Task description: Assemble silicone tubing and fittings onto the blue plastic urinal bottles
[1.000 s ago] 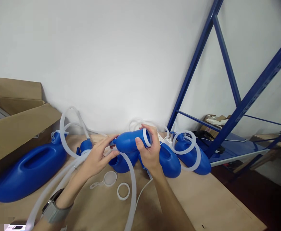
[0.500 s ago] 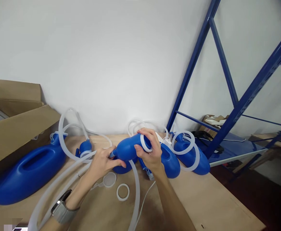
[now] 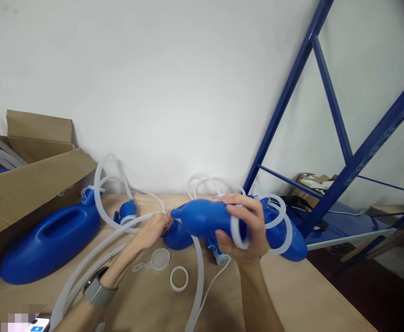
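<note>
My right hand (image 3: 248, 230) is closed around the wide end of a blue plastic funnel cup (image 3: 204, 216). A white ring (image 3: 235, 231) circles its mouth, and its narrow tip points left. At that tip my left hand (image 3: 155, 229) is closed, its fingertips partly hidden; what they grip cannot be made out. Behind and below the cup lies another blue plastic piece (image 3: 177, 236), partly covered. On the table in front are a loose white ring (image 3: 179, 278) and a clear round cap with a strap (image 3: 160, 259). A translucent hose (image 3: 199, 276) runs down beside them.
At left lie a large blue bottle with a handle (image 3: 50, 244) and an open cardboard box (image 3: 32, 184). A small blue cup with a hose (image 3: 128, 211) stands behind. Another blue bottle (image 3: 294, 240) sits at right by the blue metal rack (image 3: 281, 106). A phone (image 3: 39, 324) is at lower left.
My right hand has moved right and slightly down with the funnel cup, which now lies more level. My left fingers have shifted toward the end of its tip. The view has turned slightly left.
</note>
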`<state>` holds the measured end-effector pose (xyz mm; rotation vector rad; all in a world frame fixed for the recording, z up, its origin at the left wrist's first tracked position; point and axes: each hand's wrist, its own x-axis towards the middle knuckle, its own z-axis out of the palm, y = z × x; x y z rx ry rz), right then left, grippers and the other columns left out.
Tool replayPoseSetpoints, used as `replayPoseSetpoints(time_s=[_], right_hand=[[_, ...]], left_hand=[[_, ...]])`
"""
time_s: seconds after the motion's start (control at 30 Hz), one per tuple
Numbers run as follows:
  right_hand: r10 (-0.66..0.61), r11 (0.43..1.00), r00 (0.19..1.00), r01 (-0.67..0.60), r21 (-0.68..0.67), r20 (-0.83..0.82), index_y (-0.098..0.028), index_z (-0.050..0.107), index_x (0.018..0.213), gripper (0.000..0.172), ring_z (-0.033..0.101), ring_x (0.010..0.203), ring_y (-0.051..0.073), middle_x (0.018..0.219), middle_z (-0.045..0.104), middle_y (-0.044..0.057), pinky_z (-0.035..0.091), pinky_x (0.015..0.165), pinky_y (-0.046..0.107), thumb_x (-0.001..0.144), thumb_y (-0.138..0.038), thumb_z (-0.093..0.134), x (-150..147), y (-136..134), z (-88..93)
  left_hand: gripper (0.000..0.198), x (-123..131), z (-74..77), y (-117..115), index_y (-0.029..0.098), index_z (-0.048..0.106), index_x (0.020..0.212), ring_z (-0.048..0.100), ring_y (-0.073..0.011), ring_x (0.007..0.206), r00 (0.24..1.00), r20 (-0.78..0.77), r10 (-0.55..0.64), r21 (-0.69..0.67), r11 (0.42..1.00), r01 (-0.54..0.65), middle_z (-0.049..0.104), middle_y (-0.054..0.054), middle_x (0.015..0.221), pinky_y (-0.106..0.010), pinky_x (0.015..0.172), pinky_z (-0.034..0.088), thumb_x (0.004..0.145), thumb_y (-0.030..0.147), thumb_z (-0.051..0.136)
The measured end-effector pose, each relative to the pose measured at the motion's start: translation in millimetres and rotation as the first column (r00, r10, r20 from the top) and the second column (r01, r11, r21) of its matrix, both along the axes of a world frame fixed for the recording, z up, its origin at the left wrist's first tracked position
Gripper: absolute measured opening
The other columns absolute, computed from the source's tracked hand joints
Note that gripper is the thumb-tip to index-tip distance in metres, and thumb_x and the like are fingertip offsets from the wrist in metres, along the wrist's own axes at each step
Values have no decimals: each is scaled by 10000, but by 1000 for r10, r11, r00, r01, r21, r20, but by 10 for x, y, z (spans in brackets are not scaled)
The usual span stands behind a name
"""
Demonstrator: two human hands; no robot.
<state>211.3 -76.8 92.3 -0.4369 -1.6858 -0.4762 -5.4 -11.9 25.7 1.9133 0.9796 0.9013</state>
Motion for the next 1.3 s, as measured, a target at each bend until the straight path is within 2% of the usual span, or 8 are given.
replayPoseSetpoints(time_s=[0.17, 0.3, 0.43, 0.53, 0.73, 0.9, 1.1, 1.3], right_hand=[[-16, 955, 949, -79, -287, -315, -272, 646, 1234, 307, 668, 1045, 271, 1125, 656, 66, 562, 957, 499, 936, -337, 683, 75, 98, -11], [-101, 862, 862, -174, -476, -497, -229, 644, 1188, 313, 672, 1055, 251, 1115, 698, 63, 544, 971, 436, 945, -426, 645, 2, 270, -88], [-98, 812, 821, -262, -522, -563, -228, 643, 1176, 334, 660, 1073, 245, 1122, 703, 59, 516, 996, 414, 939, -465, 640, -163, 369, -193], [-49, 769, 820, -333, -545, -570, -235, 634, 1177, 319, 648, 1103, 236, 1145, 694, 53, 498, 1023, 395, 952, -461, 642, -313, 377, -261], [168, 669, 793, -528, -523, -586, -278, 604, 1255, 344, 632, 1137, 219, 1195, 664, 44, 509, 1006, 353, 1013, -521, 571, -537, 258, -351], [240, 577, 710, -652, -491, -661, -312, 578, 1326, 417, 643, 1145, 235, 1232, 639, 59, 522, 1010, 395, 1072, -587, 395, -633, 218, -447], [337, 662, 716, -642, -387, -612, -297, 639, 1271, 577, 621, 1207, 288, 1241, 640, 79, 479, 1086, 462, 986, -752, 427, -657, 180, -388], [309, 510, 681, -708, -489, -664, -317, 552, 1293, 359, 661, 1180, 256, 1318, 615, 66, 542, 1030, 446, 1059, -566, 441, -744, 151, -453]], left_hand=[[509, 36, 139, -98, 216, 486, 629, 506, -165, 596, 989, -139, -47, 94, 994, 60, 529, 23, 601, -323, 636, 399, 980, 583, 441], [306, -39, 205, -101, 191, 662, 999, 680, -268, 942, 978, -189, 83, 274, 961, -29, 745, -80, 1006, -407, 881, 512, 951, 399, 443], [458, -234, 269, -126, 184, 601, 1309, 640, -336, 1221, 972, -95, 216, 335, 926, -173, 699, -138, 1306, -514, 1062, 498, 899, 360, 499], [593, -335, 360, -222, 261, 451, 1526, 583, -311, 1343, 997, 43, 62, 236, 969, -71, 568, -106, 1525, -451, 1065, 536, 961, 430, 516], [768, -416, 529, -307, 261, 668, 1356, 711, -314, 1067, 985, 56, 166, 233, 957, -175, 707, -109, 1322, -310, 687, 638, 691, 592, 864], [712, -515, 578, -321, 265, 750, 1245, 726, -319, 1076, 980, 56, 192, 331, 922, -200, 768, -93, 1239, -319, 740, 651, 636, 601, 905], [692, -524, 595, -359, 259, 775, 1193, 744, -336, 1078, 976, 41, 213, 394, 895, -211, 794, -87, 1192, -398, 877, 646, 619, 621, 910], [642, -667, 680, -346, 242, 762, 1115, 761, -315, 987, 974, -28, 225, 425, 885, -192, 811, -70, 1096, -354, 796, 644, 618, 627, 893]])
